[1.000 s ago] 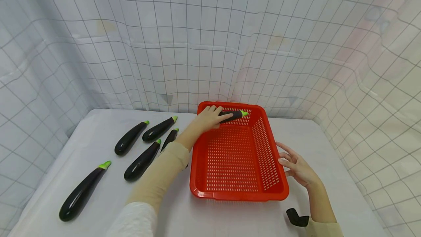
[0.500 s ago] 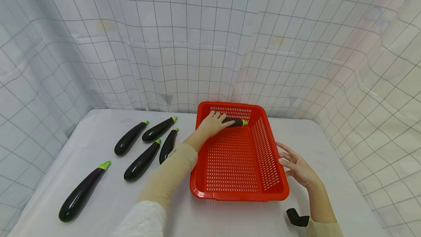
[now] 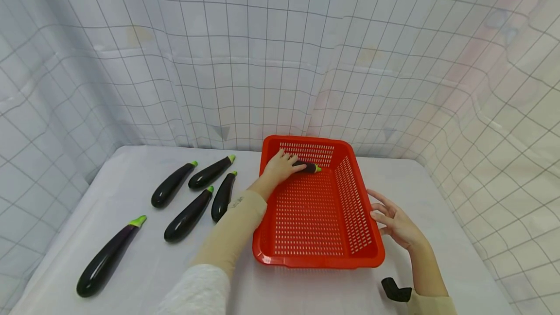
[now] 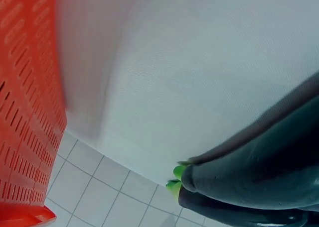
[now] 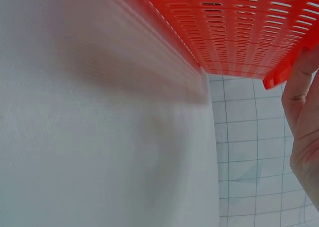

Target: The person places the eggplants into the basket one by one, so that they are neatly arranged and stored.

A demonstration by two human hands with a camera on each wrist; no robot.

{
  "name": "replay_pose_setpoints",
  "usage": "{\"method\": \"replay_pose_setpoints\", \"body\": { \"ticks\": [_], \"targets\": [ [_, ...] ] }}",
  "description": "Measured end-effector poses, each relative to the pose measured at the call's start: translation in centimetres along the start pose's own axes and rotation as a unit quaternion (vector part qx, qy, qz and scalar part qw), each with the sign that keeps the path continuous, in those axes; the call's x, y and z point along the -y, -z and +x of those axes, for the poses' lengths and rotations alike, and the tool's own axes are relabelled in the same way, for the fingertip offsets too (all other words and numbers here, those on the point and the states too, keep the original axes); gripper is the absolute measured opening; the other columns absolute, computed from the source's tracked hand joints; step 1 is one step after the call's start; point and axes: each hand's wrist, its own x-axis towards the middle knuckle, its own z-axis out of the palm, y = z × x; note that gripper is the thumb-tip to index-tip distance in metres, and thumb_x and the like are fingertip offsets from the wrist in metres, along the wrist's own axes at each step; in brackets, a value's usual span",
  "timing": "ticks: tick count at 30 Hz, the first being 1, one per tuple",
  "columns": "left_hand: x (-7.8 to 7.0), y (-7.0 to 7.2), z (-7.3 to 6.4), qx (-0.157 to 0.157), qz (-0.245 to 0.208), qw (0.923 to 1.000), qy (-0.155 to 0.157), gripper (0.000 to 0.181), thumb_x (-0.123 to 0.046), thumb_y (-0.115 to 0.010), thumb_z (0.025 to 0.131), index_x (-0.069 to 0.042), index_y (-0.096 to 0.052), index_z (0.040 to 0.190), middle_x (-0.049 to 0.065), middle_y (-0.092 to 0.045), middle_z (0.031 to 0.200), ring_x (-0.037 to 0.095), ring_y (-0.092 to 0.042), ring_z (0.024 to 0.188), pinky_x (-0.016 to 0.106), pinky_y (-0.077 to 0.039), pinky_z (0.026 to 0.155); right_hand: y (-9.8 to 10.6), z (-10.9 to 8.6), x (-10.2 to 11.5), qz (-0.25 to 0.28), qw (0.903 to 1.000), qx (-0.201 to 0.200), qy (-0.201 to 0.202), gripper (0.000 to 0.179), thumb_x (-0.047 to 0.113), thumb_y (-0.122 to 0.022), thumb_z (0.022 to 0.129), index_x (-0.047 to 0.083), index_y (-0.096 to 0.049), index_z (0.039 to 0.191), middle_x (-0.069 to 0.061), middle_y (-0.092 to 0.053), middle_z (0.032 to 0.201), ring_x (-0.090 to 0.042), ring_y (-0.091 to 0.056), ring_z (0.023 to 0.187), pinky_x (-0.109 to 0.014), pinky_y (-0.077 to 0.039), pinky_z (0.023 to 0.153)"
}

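A red perforated plastic basket (image 3: 308, 218) stands on the white-covered table. Inside its far end lies a dark eggplant (image 3: 308, 167) with a green stem pointing right. My left hand (image 3: 280, 168) reaches over the basket's left rim and holds this eggplant from above, hiding its thick end. On the right, my right hand (image 3: 395, 220) rests its fingers against the outside of the basket's rim; in the right wrist view a finger (image 5: 299, 82) touches the red edge. The left wrist view shows the basket wall (image 4: 30, 112) and other eggplants (image 4: 259, 162), not the hand.
Several eggplants lie left of the basket, among them a large eggplant (image 3: 109, 259) near the front left and a smaller eggplant (image 3: 224, 197) close to my left sleeve. A black device (image 3: 395, 290) sits at my right wrist. Grid-patterned curtains (image 3: 280, 62) surround the table.
My left hand has lowered the eggplant from the basket's far rim down into its far end, and the eggplant has shifted slightly left. The right hand and basket have stayed put.
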Motion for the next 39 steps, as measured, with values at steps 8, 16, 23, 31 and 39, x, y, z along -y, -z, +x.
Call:
{"method": "replay_pose_setpoints", "body": {
  "ticks": [8,16,23,31,39],
  "targets": [
    [-0.23,-0.19,0.41,0.02,0.013,0.9997,-0.007,0.066,-0.01,-0.042,0.097,-0.04,-0.01,0.145,-0.002,-0.022,0.15,0.019,-0.031,0.132,0.04,-0.017,0.11,-0.02,0.04,0.1,-0.013,0.9999,0.003,-0.003,0.059,-0.001,-0.041,0.095,0.006,-0.011,0.146,-0.002,-0.057,0.107,-0.017,-0.06,0.092,-0.034,-0.053,0.065],
    [-0.38,-0.62,0.55,0.054,0.073,0.9957,0.018,0.082,-0.021,-0.054,0.092,-0.041,0.006,0.144,-0.007,-0.014,0.152,0.017,-0.022,0.136,0.042,-0.013,0.11,0.03,0.02,0.09,-0.014,0.9999,0.003,-0.005,0.06,-0.002,-0.041,0.095,0.005,-0.01,0.146,-0.003,-0.057,0.108,-0.018,-0.06,0.093,-0.034,-0.053,0.065],
    [-0.37,-0.36,0.38,0.058,0.102,0.9927,0.03,0.085,-0.028,-0.056,0.091,-0.039,0.01,0.144,-0.005,-0.007,0.153,0.017,-0.013,0.139,0.043,-0.01,0.111,0.02,0.01,0.08,-0.013,0.9999,0.007,-0.001,0.06,-0.002,-0.041,0.095,0.005,-0.009,0.146,-0.003,-0.057,0.108,-0.018,-0.06,0.093,-0.034,-0.053,0.065],
    [-0.37,-0.32,0.31,0.027,0.089,0.995,0.037,0.075,-0.026,-0.049,0.095,-0.04,0.004,0.145,-0.005,-0.013,0.152,0.018,-0.019,0.137,0.043,-0.013,0.11,-0.07,-0.01,0.17,-0.012,0.9999,0.006,-0.007,0.06,-0.002,-0.04,0.095,0.006,-0.01,0.146,-0.002,-0.057,0.107,-0.017,-0.06,0.093,-0.032,-0.053,0.064],
    [0.02,0.27,-0.28,-0.044,0.043,0.9958,0.068,0.057,-0.018,-0.034,0.1,-0.04,-0.008,0.146,-0.004,-0.024,0.149,0.018,-0.026,0.134,0.043,-0.017,0.109,-0.08,-0.04,0.11,-0.014,0.9998,0.003,-0.01,0.059,-0.002,-0.04,0.095,0.006,-0.01,0.146,-0.003,-0.057,0.108,-0.017,-0.06,0.093,-0.033,-0.053,0.065]
  ]
}}
